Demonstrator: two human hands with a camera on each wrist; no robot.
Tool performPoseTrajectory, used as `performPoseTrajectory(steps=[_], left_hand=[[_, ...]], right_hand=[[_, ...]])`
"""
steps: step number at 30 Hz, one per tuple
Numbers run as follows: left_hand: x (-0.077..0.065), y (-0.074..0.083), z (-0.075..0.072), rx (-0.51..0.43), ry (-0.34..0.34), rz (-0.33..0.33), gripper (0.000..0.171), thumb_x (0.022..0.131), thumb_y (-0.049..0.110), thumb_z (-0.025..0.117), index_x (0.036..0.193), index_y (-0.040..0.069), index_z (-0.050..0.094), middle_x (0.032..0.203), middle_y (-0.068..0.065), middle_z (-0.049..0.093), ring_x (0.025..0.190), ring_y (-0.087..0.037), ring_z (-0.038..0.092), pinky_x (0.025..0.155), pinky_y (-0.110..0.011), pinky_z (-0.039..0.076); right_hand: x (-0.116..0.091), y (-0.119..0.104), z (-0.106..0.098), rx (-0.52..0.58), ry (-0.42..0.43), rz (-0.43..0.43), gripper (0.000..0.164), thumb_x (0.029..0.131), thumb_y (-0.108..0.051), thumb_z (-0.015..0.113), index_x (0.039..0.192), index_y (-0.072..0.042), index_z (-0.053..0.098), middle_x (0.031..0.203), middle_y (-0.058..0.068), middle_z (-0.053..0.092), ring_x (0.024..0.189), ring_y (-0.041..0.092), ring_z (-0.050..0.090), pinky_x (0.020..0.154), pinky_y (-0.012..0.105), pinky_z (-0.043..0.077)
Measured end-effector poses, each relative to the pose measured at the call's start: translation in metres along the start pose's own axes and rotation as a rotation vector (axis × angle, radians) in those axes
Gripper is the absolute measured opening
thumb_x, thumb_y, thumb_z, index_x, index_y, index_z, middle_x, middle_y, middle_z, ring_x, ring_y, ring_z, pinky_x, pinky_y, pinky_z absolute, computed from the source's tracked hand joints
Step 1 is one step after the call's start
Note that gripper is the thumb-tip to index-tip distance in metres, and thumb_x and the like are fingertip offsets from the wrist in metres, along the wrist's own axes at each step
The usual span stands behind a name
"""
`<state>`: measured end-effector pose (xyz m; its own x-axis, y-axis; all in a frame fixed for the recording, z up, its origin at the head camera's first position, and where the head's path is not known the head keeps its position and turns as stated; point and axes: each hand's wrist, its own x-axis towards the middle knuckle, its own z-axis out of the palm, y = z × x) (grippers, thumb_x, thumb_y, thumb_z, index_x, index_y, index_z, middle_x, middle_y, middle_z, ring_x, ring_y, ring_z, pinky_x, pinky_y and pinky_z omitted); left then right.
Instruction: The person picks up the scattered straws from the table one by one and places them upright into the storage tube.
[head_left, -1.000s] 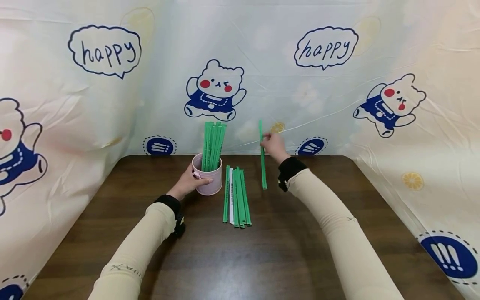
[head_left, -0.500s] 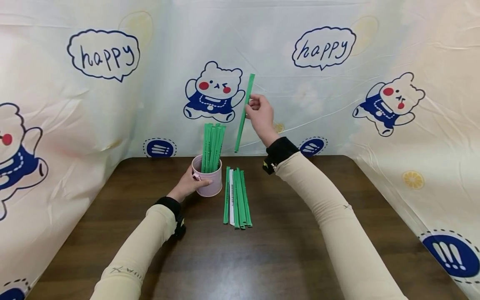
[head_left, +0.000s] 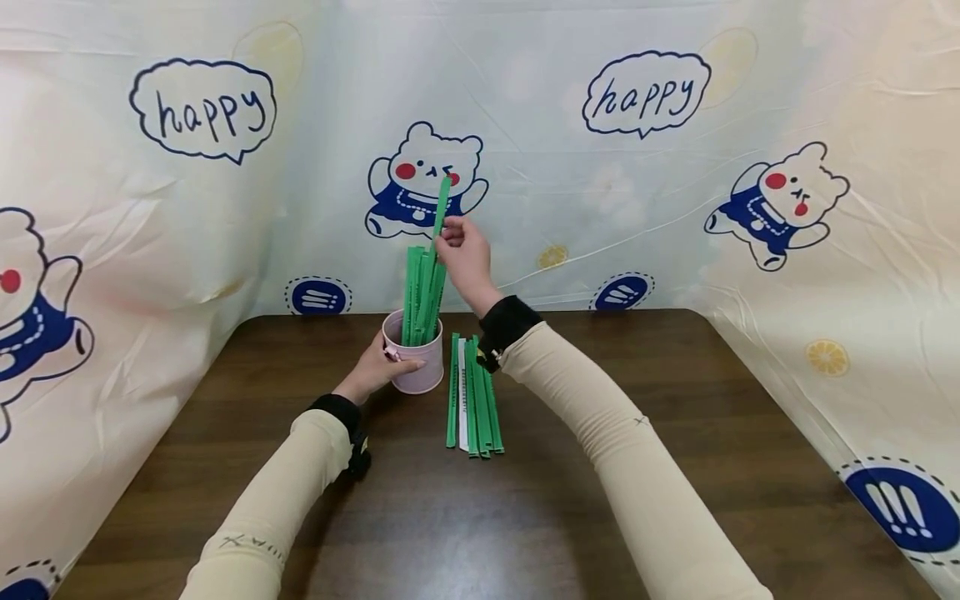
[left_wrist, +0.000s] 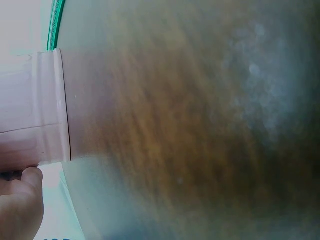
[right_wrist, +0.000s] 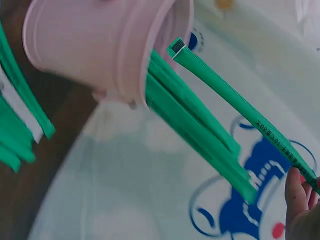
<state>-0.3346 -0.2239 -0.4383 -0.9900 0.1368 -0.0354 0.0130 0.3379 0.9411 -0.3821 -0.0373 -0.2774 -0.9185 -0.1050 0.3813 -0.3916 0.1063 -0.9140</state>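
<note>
My left hand (head_left: pixel 373 369) grips a small pink bucket (head_left: pixel 420 375) by its side, and it stands upright on the table. Several green paper-wrapped straws (head_left: pixel 416 292) lean inside, their tops well above the rim. Over them, my right hand (head_left: pixel 467 258) pinches one more green wrapped straw (head_left: pixel 444 198). In the right wrist view that straw's free end (right_wrist: pixel 186 56) is right at the bucket's mouth. The left wrist view shows the bucket wall (left_wrist: pixel 30 107) and part of my left hand (left_wrist: pixel 22 205).
Right of the bucket, a row of wrapped straws (head_left: pixel 478 417) lies on the brown table (head_left: pixel 420 517); one straw (head_left: pixel 462 396) is white. My right sleeve cuff overlaps the row's top. A printed cloth (head_left: pixel 540 167) hangs behind the table.
My right hand has lifted the straw from the table's back, then carried it left to above the bucket. The left hand keeps its hold on the bucket.
</note>
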Motion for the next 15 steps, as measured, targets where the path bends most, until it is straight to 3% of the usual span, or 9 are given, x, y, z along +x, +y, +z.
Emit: performPoseTrajectory(steps=[8, 15], left_hand=[[0.0, -0.001, 0.001, 0.013, 0.009, 0.014, 0.096, 0.093, 0.018, 0.074, 0.163, 0.01, 0.009, 0.163, -0.024, 0.028, 0.15, -0.043, 0.031, 0.127, -0.062, 0.023], [-0.001, 0.002, -0.001, 0.005, 0.0, 0.012, 0.096, 0.094, 0.018, 0.073, 0.163, 0.01, 0.007, 0.163, -0.024, 0.028, 0.15, -0.043, 0.031, 0.127, -0.062, 0.023]], right_hand=[[-0.019, 0.028, 0.022, -0.07, -0.013, 0.017, 0.035, 0.101, -0.004, 0.059, 0.135, 0.002, 0.056, 0.118, 0.021, 0.064, 0.105, 0.029, 0.062, 0.076, 0.021, 0.052], [-0.032, 0.05, 0.031, -0.126, -0.046, 0.002, 0.034, 0.102, -0.004, 0.058, 0.134, 0.003, 0.056, 0.119, 0.024, 0.065, 0.11, 0.034, 0.064, 0.087, 0.027, 0.053]])
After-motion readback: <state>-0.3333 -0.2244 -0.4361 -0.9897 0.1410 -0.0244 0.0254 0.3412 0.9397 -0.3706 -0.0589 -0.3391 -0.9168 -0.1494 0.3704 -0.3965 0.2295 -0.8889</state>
